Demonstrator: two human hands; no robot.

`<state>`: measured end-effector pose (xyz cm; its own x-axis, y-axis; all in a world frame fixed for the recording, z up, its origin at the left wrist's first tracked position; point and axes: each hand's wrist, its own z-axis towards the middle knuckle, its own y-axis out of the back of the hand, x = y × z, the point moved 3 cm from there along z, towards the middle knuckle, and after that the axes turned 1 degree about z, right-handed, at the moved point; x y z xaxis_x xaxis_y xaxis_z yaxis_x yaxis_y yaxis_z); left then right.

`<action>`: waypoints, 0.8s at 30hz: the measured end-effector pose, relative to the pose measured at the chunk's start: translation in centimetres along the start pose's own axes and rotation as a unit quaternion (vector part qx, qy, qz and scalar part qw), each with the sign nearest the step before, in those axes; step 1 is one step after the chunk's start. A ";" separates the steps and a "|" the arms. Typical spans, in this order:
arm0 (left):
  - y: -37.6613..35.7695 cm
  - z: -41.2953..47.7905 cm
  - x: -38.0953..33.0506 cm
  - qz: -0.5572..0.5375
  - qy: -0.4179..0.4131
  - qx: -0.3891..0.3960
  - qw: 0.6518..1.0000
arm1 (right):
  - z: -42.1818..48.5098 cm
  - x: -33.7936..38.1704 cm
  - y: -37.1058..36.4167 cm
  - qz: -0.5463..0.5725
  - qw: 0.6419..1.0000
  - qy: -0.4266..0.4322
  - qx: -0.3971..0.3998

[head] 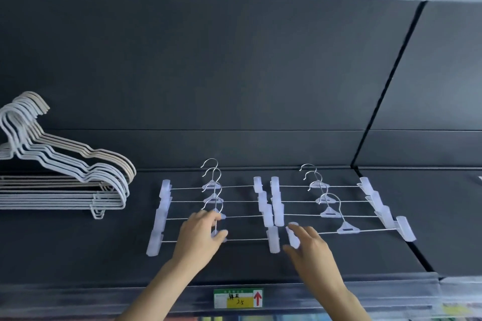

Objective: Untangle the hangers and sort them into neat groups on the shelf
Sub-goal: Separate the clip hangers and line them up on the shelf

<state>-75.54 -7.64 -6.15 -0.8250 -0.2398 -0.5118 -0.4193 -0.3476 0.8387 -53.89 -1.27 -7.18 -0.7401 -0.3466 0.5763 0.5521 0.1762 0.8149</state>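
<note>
Head view.

Left hand (200,234): fingers (206,216) curled, thumb (221,235) closed toward them. Together they pinch the stem and centre piece of the front left hanger (245,239). That hanger lies flat on the shelf (234,263); its wire runs out to both sides of the thumb, with a clip at each end. Beyond these fingertips the other three hangers of the left row (214,200) lie parallel, hooks toward the back panel (208,73).

Right hand (311,250): fingers (302,229) slightly curved and parted, not pressed together. The fingertips lie on or just over the end clip (293,237) of the front right hanger (348,229); the thumb (288,249) sits on the near side of that clip, apart from the fingers. The area is blurred; whether the clip is gripped or only touched cannot be told. The hanger lies flat, its wire running rightward from the fingertips, askew to the three beyond it in the right row (324,199).

Just left of the right fingertips stands the right-hand clip of the front left hanger; the two rows nearly meet there.

Far left of the left fingers, well apart, lies a stack (65,200) of white and beige hangers.

A price tag (238,298) is fixed on the shelf's front edge, nearer than both hands, between the wrists.
</note>
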 end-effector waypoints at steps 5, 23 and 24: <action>-1.6 0.3 -7.5 0.004 -0.047 0.021 0.999 | -2.2 -5.0 4.6 -0.003 0.999 -0.007 -0.044; -19.1 -2.1 -39.9 0.017 -0.228 0.161 0.960 | -10.1 -29.5 26.1 -0.161 0.973 -0.153 -0.069; -20.0 -2.0 -41.6 0.013 -0.238 0.166 0.957 | -10.5 -30.6 27.1 -0.161 0.970 -0.164 -0.075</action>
<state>-32.12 7.46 -2.02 -0.8828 0.2222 -0.4139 -0.4288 -0.0213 0.9032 -12.22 4.45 -3.39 -0.9524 -0.0460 0.3014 0.3031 -0.0368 0.9522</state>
